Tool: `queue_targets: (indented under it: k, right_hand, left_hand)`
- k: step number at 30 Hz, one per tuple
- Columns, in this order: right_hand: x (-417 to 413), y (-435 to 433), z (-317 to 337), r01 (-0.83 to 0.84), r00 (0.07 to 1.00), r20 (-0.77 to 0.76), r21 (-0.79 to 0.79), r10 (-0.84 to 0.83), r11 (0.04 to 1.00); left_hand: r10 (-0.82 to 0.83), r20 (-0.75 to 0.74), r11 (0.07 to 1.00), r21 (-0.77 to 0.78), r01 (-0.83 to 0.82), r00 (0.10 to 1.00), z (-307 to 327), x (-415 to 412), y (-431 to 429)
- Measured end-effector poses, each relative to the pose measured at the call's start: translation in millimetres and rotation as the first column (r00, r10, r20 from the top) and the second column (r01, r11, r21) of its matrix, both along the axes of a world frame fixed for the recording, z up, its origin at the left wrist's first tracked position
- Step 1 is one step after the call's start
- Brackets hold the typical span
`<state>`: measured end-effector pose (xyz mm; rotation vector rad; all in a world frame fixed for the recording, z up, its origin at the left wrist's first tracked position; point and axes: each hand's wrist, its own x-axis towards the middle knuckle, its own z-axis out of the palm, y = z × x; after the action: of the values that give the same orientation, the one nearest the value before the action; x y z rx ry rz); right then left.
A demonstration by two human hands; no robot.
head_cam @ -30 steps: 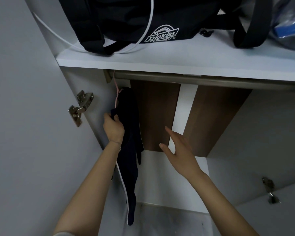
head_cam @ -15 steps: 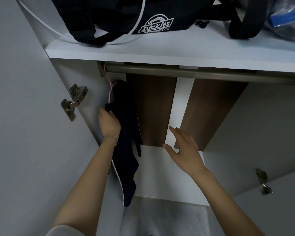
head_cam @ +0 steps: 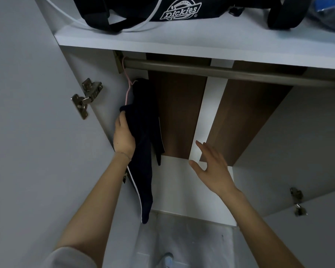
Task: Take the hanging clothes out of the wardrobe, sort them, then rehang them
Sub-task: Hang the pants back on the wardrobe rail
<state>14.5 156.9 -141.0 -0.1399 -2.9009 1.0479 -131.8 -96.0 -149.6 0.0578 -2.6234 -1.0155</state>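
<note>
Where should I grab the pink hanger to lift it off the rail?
Pinch the pink hanger at its bare neck under the hook, from the right with the free right hand: the side wall crowds its left, and the dark garment covers the rest.

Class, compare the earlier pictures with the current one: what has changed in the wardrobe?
No clear move; only the view shifts. The left hand still holds the dark garment on its pink hanger, hooked over the rail. The right hand stays open, holding nothing.
</note>
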Motion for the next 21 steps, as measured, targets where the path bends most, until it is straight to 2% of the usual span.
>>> queue_targets:
  k: [5, 8, 10, 13, 16, 19, 21]
  right_hand:
    - [10, 9, 0, -0.075, 0.997, 0.007, 0.005, 0.075, 0.997]
    - [16, 19, -3, -0.105, 0.994, 0.021, -0.009, 0.105, 0.994]
    - [22, 27, -6, -0.121, 0.992, 0.046, -0.010, 0.122, 0.993]
    - [30, 36, -12, -0.121, 0.992, 0.042, -0.005, 0.121, 0.993]
    - [36, 39, -16, -0.105, 0.994, 0.039, -0.013, 0.106, 0.994]
    - [38, 35, -22, -0.091, 0.995, 0.033, -0.013, 0.092, 0.996]
    - [36, 31, -23, -0.079, 0.997, 0.019, -0.011, 0.080, 0.997]
  left_hand:
    - [-0.007, -0.002, 1.000, -0.019, 0.007, 1.000, -14, 13, -4]
    - [0.082, 0.101, 0.996, 0.017, -0.084, 0.992, -30, 31, 7]
    - [0.076, 0.171, 0.997, 0.007, -0.079, 0.982, -35, 37, 19]
    - [0.099, 0.250, 0.992, -0.102, -0.075, 0.963, -33, 32, 25]
    - [0.119, 0.300, 0.989, -0.123, -0.086, 0.947, -28, 26, 21]
    - [0.117, 0.260, 0.985, -0.150, -0.080, 0.958, -29, 28, 14]
    - [0.085, 0.110, 0.978, -0.201, -0.062, 0.990, -32, 33, 10]
